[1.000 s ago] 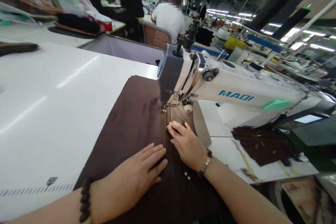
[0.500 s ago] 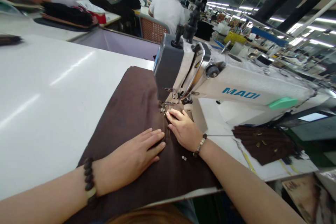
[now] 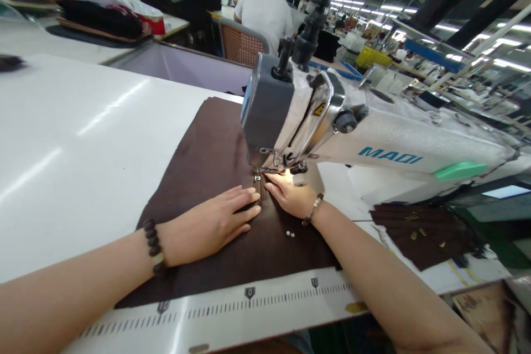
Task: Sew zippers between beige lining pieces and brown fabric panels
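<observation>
the left hand (image 3: 213, 221) lies flat and palm down on the brown fabric (image 3: 215, 155), fingers stretched out almost straight and close together, pointing toward the needle area of the sewing machine (image 3: 332, 127). it grips nothing; it only presses the cloth against the white table (image 3: 74, 138). a bracelet of dark beads (image 3: 154, 246) sits on that wrist.

the right hand (image 3: 290, 194) rests on the same fabric just to the right of the left one, its fingertips nearly meeting the left fingertips at a narrow raised strip (image 3: 262, 191) that runs along the cloth toward the presser foot (image 3: 260, 172). this hand is also open, fingers extended and slightly curved, tips down on the cloth right at the foot of the machine; whether a fingertip pinches the strip cannot be told. a thin bracelet of pale and dark beads (image 3: 313, 209) circles that wrist, and two small pale dots (image 3: 290, 233) lie on the fabric just beside it.

the brown fabric spreads from under the machine head back across the table to near its front edge, where a printed ruler scale (image 3: 249, 301) runs along the table. to the right, beyond the machine's base, a pile of dark brown pieces (image 3: 418, 229) lies well apart from both hands. farther back, a person in a white shirt (image 3: 265, 11) sits on a chair facing away.
</observation>
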Demonstrator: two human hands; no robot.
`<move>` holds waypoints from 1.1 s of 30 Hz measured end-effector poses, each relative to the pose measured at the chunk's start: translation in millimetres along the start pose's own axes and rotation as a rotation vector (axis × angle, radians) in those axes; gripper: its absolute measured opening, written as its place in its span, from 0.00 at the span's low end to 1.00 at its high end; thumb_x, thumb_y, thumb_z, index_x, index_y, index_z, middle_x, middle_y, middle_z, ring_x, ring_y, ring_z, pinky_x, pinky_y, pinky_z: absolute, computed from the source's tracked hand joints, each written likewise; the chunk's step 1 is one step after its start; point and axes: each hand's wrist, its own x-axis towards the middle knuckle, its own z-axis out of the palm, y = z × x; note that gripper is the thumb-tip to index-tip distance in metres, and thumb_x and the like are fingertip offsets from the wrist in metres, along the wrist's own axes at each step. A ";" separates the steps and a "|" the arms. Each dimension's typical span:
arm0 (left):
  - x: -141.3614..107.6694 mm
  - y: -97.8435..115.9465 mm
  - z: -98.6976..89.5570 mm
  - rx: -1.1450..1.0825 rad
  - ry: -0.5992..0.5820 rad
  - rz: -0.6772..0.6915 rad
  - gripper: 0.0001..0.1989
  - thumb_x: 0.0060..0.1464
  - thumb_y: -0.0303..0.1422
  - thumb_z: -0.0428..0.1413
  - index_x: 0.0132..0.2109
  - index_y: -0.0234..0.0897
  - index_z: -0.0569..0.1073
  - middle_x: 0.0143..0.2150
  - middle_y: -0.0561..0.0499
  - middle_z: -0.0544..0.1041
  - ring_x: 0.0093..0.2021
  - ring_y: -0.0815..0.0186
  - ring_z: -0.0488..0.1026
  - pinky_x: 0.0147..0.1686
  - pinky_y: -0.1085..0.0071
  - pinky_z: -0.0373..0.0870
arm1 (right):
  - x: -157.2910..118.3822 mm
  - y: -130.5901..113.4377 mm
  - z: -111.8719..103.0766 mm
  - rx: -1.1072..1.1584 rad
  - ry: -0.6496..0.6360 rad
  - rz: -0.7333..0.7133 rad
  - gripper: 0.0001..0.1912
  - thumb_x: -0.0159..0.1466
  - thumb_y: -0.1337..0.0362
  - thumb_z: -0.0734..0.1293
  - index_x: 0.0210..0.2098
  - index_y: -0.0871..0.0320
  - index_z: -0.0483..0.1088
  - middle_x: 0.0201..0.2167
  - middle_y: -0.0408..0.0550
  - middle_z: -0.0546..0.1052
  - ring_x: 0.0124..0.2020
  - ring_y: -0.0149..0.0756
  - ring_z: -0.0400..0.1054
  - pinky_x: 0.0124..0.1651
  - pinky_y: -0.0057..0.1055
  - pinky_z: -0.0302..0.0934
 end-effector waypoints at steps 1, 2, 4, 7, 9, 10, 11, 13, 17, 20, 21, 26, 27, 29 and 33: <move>0.0 -1.8 -0.1 0.010 0.011 0.019 0.16 0.64 0.31 0.39 0.50 0.32 0.68 0.53 0.42 0.68 0.54 0.59 0.64 0.58 0.58 0.60 | 0.7 -0.5 -1.0 -0.005 -0.009 0.013 0.17 0.67 0.62 0.56 0.51 0.60 0.67 0.49 0.54 0.71 0.50 0.37 0.65 0.55 0.35 0.57; -0.3 -2.7 -0.4 0.017 0.020 0.032 0.16 0.65 0.31 0.39 0.50 0.32 0.68 0.52 0.43 0.69 0.53 0.60 0.66 0.57 0.59 0.61 | 0.6 -2.2 -2.4 -0.014 -0.016 0.035 0.17 0.67 0.62 0.56 0.50 0.60 0.68 0.48 0.53 0.72 0.49 0.38 0.66 0.53 0.34 0.58; -1.3 -2.2 -1.0 0.023 0.028 0.037 0.18 0.65 0.31 0.36 0.49 0.31 0.69 0.49 0.44 0.71 0.50 0.62 0.68 0.55 0.62 0.64 | -1.7 -8.1 -5.9 -0.041 -0.006 0.098 0.16 0.67 0.60 0.57 0.50 0.57 0.69 0.47 0.52 0.73 0.46 0.38 0.67 0.50 0.34 0.60; -3.1 3.4 -1.5 0.041 0.030 0.004 0.21 0.66 0.32 0.34 0.48 0.30 0.70 0.47 0.44 0.72 0.49 0.61 0.69 0.53 0.63 0.66 | -7.5 -18.2 -10.6 -0.068 0.019 0.180 0.18 0.66 0.58 0.58 0.53 0.55 0.67 0.48 0.52 0.72 0.44 0.39 0.69 0.45 0.34 0.63; -3.6 8.1 -0.4 0.052 0.017 -0.020 0.20 0.66 0.34 0.36 0.49 0.31 0.69 0.48 0.44 0.72 0.49 0.59 0.68 0.53 0.60 0.66 | -10.1 -21.1 -11.6 -0.056 0.013 0.209 0.20 0.66 0.57 0.59 0.54 0.56 0.65 0.48 0.53 0.72 0.44 0.40 0.69 0.43 0.34 0.64; -3.5 10.1 0.5 0.054 0.007 -0.032 0.18 0.65 0.35 0.38 0.50 0.31 0.69 0.48 0.44 0.72 0.49 0.58 0.68 0.52 0.59 0.66 | -10.8 -20.9 -11.5 -0.041 0.009 0.210 0.20 0.65 0.57 0.59 0.54 0.56 0.66 0.48 0.53 0.73 0.45 0.40 0.69 0.44 0.34 0.64; -3.3 11.8 1.6 0.055 -0.007 -0.044 0.17 0.64 0.35 0.41 0.50 0.32 0.69 0.48 0.44 0.71 0.50 0.57 0.68 0.52 0.58 0.66 | -11.0 -19.9 -11.1 -0.022 0.011 0.201 0.19 0.65 0.57 0.60 0.54 0.56 0.66 0.48 0.52 0.73 0.47 0.39 0.68 0.46 0.34 0.64; -2.9 14.1 3.6 0.058 -0.020 -0.061 0.15 0.63 0.36 0.44 0.50 0.33 0.69 0.48 0.44 0.71 0.49 0.57 0.67 0.52 0.58 0.67 | -10.8 -16.7 -10.1 0.020 0.032 0.157 0.18 0.65 0.59 0.60 0.53 0.55 0.67 0.50 0.50 0.71 0.51 0.37 0.66 0.52 0.34 0.61; -2.9 15.4 5.0 0.066 -0.012 -0.098 0.17 0.63 0.39 0.45 0.51 0.33 0.68 0.50 0.42 0.70 0.50 0.57 0.67 0.52 0.59 0.66 | -8.8 -13.6 -10.7 0.059 0.046 0.118 0.17 0.65 0.61 0.60 0.52 0.56 0.68 0.51 0.49 0.71 0.52 0.36 0.65 0.56 0.35 0.57; -2.5 15.3 4.0 0.069 -0.012 -0.121 0.21 0.63 0.41 0.43 0.54 0.30 0.66 0.50 0.40 0.69 0.50 0.56 0.66 0.52 0.59 0.67 | -6.5 -15.6 -13.9 0.047 0.023 0.132 0.17 0.64 0.59 0.62 0.51 0.57 0.68 0.48 0.49 0.73 0.51 0.38 0.66 0.56 0.37 0.58; -2.2 15.3 3.9 0.070 -0.015 -0.124 0.21 0.63 0.41 0.42 0.54 0.30 0.66 0.50 0.40 0.69 0.51 0.56 0.66 0.52 0.59 0.66 | -5.6 -16.3 -14.9 0.042 0.010 0.139 0.17 0.64 0.59 0.62 0.50 0.57 0.69 0.47 0.49 0.73 0.50 0.38 0.66 0.56 0.37 0.58; -1.9 14.9 5.7 0.075 -0.023 -0.115 0.20 0.63 0.41 0.43 0.52 0.30 0.68 0.52 0.40 0.69 0.52 0.55 0.65 0.53 0.58 0.65 | -3.6 -15.9 -16.3 0.021 -0.020 0.147 0.16 0.64 0.58 0.62 0.48 0.57 0.70 0.47 0.48 0.74 0.50 0.39 0.66 0.55 0.38 0.58; -2.1 14.9 6.2 0.077 -0.024 -0.111 0.20 0.63 0.41 0.43 0.52 0.30 0.68 0.52 0.40 0.69 0.52 0.54 0.65 0.54 0.58 0.64 | -3.8 -15.4 -15.8 0.021 -0.017 0.140 0.15 0.64 0.58 0.62 0.48 0.57 0.70 0.47 0.48 0.74 0.51 0.39 0.66 0.55 0.38 0.58; -2.0 15.3 6.5 0.086 -0.023 -0.101 0.21 0.63 0.40 0.43 0.52 0.29 0.67 0.52 0.40 0.69 0.53 0.54 0.65 0.55 0.57 0.63 | -4.7 -14.7 -14.6 0.027 -0.014 0.127 0.15 0.64 0.59 0.61 0.48 0.58 0.70 0.47 0.48 0.73 0.50 0.38 0.66 0.54 0.37 0.59; 0.5 17.5 3.5 0.124 -0.028 -0.080 0.22 0.62 0.39 0.46 0.54 0.24 0.65 0.50 0.38 0.70 0.51 0.53 0.66 0.54 0.57 0.62 | -6.1 -14.9 -13.2 0.033 -0.005 0.128 0.14 0.64 0.60 0.61 0.47 0.57 0.71 0.47 0.48 0.73 0.50 0.39 0.67 0.53 0.36 0.59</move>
